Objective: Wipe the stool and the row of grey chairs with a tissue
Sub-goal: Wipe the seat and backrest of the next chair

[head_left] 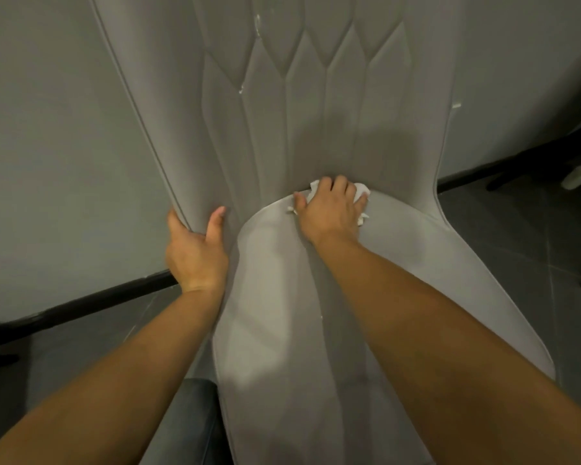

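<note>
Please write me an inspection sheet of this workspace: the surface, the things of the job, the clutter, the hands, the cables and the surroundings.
Surface: grey padded chair seat, with a pale sheen on its left part.
Job's things: grey quilted chair back, upright; crumpled white tissue pressed into the crease where the seat meets the back.
Clutter: small white tissue shreds stuck on the back's seams.
Hands: right hand lies flat on the tissue; left hand has its grip around the back's left edge.
Cables: nothing seen.
Surroundings: plain grey wall, black skirting strip, dark tiled floor, dark cushioned seat at bottom.
</note>
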The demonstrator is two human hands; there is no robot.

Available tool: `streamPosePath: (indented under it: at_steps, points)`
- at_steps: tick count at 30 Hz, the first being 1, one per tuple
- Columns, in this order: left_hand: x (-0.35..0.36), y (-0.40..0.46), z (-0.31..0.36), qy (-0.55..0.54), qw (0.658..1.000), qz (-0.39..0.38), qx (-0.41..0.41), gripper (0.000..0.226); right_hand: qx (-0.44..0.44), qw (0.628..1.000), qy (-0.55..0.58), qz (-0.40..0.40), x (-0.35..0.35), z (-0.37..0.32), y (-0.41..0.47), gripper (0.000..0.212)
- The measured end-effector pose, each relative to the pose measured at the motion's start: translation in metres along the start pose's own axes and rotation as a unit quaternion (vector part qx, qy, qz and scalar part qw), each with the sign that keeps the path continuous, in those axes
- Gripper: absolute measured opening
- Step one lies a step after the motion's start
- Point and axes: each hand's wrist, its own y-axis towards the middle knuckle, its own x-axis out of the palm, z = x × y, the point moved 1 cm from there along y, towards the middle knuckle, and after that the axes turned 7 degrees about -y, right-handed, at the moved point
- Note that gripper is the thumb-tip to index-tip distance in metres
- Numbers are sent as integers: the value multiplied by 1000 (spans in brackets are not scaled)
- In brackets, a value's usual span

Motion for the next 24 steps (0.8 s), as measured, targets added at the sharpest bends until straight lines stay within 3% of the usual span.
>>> streamPosePath:
  at_steps: [6, 9, 12, 17, 20, 24]
  points:
    - [1, 6, -9, -33, 999, -14, 4, 79, -53, 998, 20, 8, 14, -4, 0, 68]
    - [1, 5, -7, -27, 999, -15, 12, 79, -170, 984, 44, -24, 8, -9, -8, 59]
    - [-1, 5, -5, -23, 1000, -13, 16, 78, -308, 947, 81, -44, 4, -30, -32, 51]
    - [-3, 3, -3, -8, 999, -18, 26, 75, -390, 914, 68, -91, -1, -23, -27, 54]
    - [-4, 5, -5, 2, 999, -18, 37, 76, -387, 917, 1, -98, 0, -4, -12, 55]
    - [-3, 5, -7, 18, 999, -19, 33, 81, -271, 960, -22, -65, 2, 18, -2, 54]
